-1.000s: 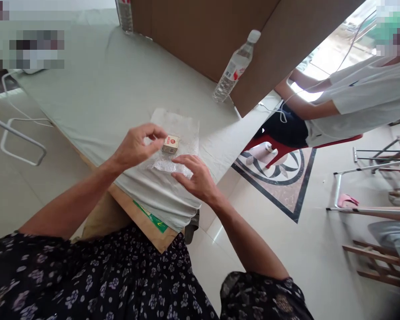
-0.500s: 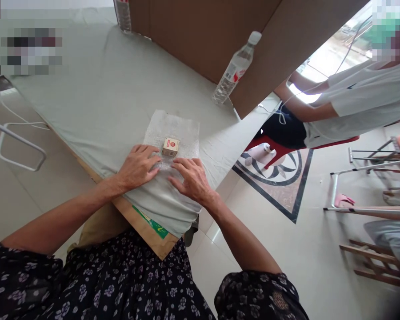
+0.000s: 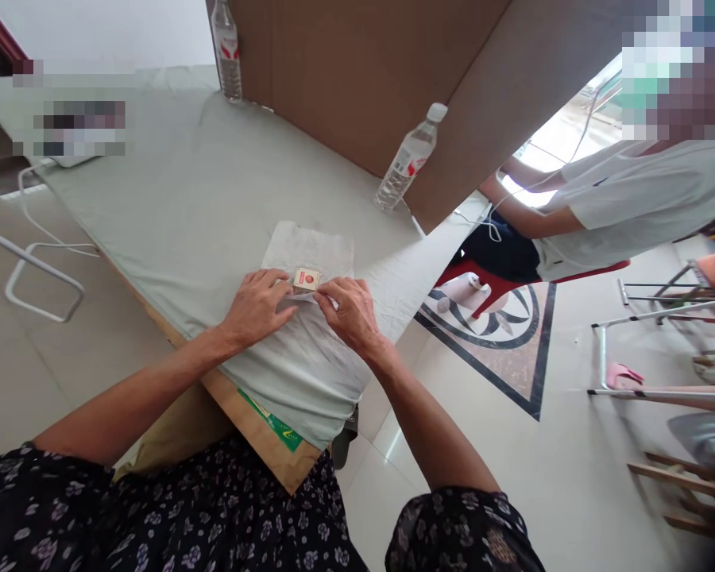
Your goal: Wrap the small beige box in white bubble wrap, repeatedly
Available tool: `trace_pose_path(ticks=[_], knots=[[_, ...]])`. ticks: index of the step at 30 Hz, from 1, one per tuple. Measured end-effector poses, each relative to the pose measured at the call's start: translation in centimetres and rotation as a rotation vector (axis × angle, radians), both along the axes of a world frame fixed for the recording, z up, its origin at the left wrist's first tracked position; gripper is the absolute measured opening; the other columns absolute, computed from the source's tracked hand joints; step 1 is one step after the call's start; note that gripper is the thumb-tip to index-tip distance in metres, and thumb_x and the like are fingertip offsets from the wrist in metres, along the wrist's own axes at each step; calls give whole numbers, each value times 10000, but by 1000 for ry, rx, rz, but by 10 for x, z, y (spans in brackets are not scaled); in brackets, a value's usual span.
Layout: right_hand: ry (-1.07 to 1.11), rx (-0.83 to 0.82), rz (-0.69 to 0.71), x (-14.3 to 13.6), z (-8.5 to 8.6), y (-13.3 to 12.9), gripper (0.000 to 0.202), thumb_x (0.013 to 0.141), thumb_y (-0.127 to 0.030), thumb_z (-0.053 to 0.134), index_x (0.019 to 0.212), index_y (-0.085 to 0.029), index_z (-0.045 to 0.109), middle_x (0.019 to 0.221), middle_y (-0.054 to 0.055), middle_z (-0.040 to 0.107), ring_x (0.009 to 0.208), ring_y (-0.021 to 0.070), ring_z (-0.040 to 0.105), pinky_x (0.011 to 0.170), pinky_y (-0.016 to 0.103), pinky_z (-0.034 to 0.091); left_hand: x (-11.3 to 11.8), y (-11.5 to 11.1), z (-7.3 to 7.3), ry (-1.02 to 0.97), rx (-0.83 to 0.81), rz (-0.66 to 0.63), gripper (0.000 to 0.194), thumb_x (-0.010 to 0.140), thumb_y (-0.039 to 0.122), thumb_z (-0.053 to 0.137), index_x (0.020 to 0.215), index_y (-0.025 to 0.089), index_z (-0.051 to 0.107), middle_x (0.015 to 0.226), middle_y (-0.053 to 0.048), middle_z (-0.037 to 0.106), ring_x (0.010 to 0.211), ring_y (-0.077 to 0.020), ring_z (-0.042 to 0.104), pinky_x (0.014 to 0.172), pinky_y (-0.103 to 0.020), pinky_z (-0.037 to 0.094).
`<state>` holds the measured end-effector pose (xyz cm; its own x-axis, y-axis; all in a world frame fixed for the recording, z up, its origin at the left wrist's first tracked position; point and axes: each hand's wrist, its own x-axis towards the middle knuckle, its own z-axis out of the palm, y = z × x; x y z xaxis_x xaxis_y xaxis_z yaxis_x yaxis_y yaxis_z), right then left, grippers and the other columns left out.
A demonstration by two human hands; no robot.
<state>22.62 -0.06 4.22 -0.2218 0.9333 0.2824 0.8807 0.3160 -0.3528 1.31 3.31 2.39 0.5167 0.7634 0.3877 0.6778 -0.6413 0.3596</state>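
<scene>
A small cream box with red print (image 3: 306,279) lies on a translucent sheet of bubble wrap (image 3: 315,245) on the cloth-covered table. The near edge of the wrap is folded up against the box's near side. My right hand (image 3: 351,310) pinches that edge at the box's right, thumb and fingers together. To the left of the box is my left hand (image 3: 260,303), its fingertips touching the wrap by the box's corner. Its thumb stands apart from the fingers, lower down.
A large cardboard panel (image 3: 357,71) stands at the back, with a water bottle (image 3: 406,163) before it and another bottle (image 3: 229,59) at its left. A seated person in a white shirt (image 3: 620,187) is at the right. The table's wooden corner (image 3: 291,475) points towards me.
My right hand has closed on the near edge of the bubble wrap, which is now raised against the box. My left hand has come closer to the box. The camera view has shifted slightly.
</scene>
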Motion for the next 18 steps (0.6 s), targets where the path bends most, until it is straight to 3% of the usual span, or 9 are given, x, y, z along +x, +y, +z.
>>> trace_pose_path(ticks=[5, 10, 18], knots=[[230, -70, 56, 6, 1, 31, 157, 1007, -273, 580, 930, -204, 698, 1267, 115, 723, 1150, 235, 650, 961, 365, 444, 14, 27, -1, -151, -188, 1, 93, 848, 303, 672, 835, 211, 677, 1377, -123, 702, 1282, -307, 650, 1095, -489, 517], [452, -155, 23, 8, -16, 48, 163, 984, -330, 572, 915, -223, 673, 1074, 62, 770, 972, 201, 678, 905, 338, 494, 20, 44, 6, -313, -425, -22, 211, 832, 408, 616, 780, 206, 646, 1306, -111, 749, 1177, -267, 705, 1066, -400, 528], [526, -37, 71, 4, -29, 38, 182, 977, -360, 584, 863, -238, 659, 1179, 84, 760, 1127, 216, 701, 1019, 372, 499, 15, 42, 2, -448, -501, -83, 256, 773, 456, 644, 737, 203, 636, 1316, -131, 743, 1180, -281, 696, 1054, -414, 514]])
